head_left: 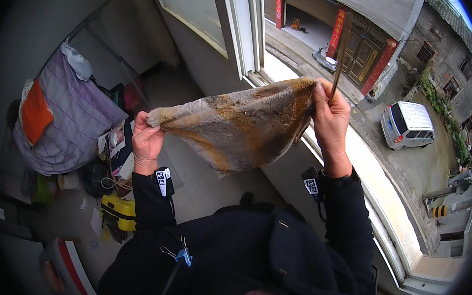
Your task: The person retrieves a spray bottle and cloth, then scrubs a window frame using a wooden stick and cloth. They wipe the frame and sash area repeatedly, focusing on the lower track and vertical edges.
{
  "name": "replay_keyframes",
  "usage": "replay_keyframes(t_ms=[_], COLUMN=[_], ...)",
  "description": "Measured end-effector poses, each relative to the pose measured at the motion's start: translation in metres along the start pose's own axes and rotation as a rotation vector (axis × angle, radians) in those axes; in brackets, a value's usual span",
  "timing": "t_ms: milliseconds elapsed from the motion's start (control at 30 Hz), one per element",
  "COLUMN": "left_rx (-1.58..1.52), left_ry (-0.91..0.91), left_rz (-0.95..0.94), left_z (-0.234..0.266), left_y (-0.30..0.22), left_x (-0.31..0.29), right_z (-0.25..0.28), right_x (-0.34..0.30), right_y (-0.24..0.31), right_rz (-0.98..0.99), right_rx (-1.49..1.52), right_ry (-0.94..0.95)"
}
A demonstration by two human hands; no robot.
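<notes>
Closest to the camera, two dark sleeves rise from the lower edge, each with a small tagged band at the wrist. The left hand (146,143) has its fingers (141,124) clamped together on one corner of a furry brown and grey cloth (237,126). The right hand (331,122) is higher, and its fingers (321,96) are pinched shut on the opposite top corner. The cloth is stretched in the air between the two sets of fingers, sloping up from left to right, and its loose lower part sags below them in a rounded fold. A thin dark stick (337,72) stands up just above the right fingers; whether they grip it too cannot be told.

Below the left fingers, down on the floor, sits a yellow case (120,211). Further left of them, a purple checked quilt (66,123) and an orange cloth (35,114) hang on a rack. Beyond the right fingers runs a pale window ledge (377,186). Far past it, outside and below, a white van (408,123) is parked on a paved yard near a building with red door panels (381,64).
</notes>
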State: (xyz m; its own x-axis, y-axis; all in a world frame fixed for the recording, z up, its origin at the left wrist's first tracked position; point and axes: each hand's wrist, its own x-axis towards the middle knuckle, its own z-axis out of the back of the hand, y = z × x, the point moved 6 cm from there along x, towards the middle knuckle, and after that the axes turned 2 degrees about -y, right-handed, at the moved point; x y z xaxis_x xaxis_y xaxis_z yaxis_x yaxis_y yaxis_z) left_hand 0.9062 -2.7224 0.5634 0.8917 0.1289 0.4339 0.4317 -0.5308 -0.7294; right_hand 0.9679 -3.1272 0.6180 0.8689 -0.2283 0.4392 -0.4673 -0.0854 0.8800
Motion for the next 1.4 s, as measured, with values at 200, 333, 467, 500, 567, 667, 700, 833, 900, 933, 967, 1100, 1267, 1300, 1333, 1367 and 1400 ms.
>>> replay_keyframes(t_ms=[200,333,467,500,567,667,700,833,900,933,967,1100,1267,1300,1333,1367,1400], left_rx=[0.576,0.525,0.516,0.515,0.564,0.829,0.944,1.401,1.359,1.335,1.260,1.063,0.767,0.693,0.572,0.501,0.644], left_ry=[-0.368,-0.667,-0.749,-0.733,-0.718,-0.626,-0.577,-0.370,-0.339,-0.328,-0.329,-0.303,0.161,0.248,0.328,0.412,0.429], left_rz=[0.352,0.642,0.713,0.736,0.727,0.741,0.742,0.718,0.691,0.697,0.739,0.830,0.458,0.381,0.287,0.170,0.155], left_z=[0.100,0.155,0.169,0.170,0.171,0.177,0.181,0.192,0.195,0.195,0.194,0.164,0.033,0.004,-0.027,-0.055,-0.070], left_y=[0.064,0.133,0.164,0.170,0.176,0.184,0.186,0.192,0.194,0.194,0.194,0.176,0.128,0.120,0.114,0.108,0.104], left_x=[-0.039,-0.080,-0.101,-0.104,-0.108,-0.116,-0.114,-0.120,-0.118,-0.116,-0.114,-0.094,-0.028,-0.015,-0.002,0.010,0.018], right_z=[-0.046,-0.068,-0.095,-0.099,-0.111,-0.124,-0.123,-0.119,-0.120,-0.124,-0.124,-0.130,-0.157,-0.164,-0.171,-0.177,-0.181], right_x=[-0.018,-0.031,-0.037,-0.040,-0.052,-0.068,-0.073,-0.060,-0.050,-0.045,-0.041,-0.033,-0.025,-0.025,-0.023,-0.020,-0.016], right_y=[-0.056,-0.081,-0.074,-0.071,-0.062,-0.111,-0.124,-0.132,-0.123,-0.114,-0.108,-0.086,-0.050,-0.041,-0.036,-0.028,-0.022], right_rz=[-0.183,-0.175,-0.134,-0.096,0.147,-0.149,-0.270,-0.403,-0.420,-0.391,-0.441,-0.633,-0.693,-0.721,-0.747,-0.716,-0.729], right_rx=[-0.564,-0.613,-0.411,-0.402,-0.309,-0.693,-0.662,-0.251,-0.158,-0.082,-0.046,0.140,0.380,0.415,0.377,0.306,0.207], right_ry=[0.334,0.360,0.487,0.503,0.533,0.718,0.711,0.665,0.694,0.712,0.701,0.649,0.734,0.780,0.739,0.741,0.695])
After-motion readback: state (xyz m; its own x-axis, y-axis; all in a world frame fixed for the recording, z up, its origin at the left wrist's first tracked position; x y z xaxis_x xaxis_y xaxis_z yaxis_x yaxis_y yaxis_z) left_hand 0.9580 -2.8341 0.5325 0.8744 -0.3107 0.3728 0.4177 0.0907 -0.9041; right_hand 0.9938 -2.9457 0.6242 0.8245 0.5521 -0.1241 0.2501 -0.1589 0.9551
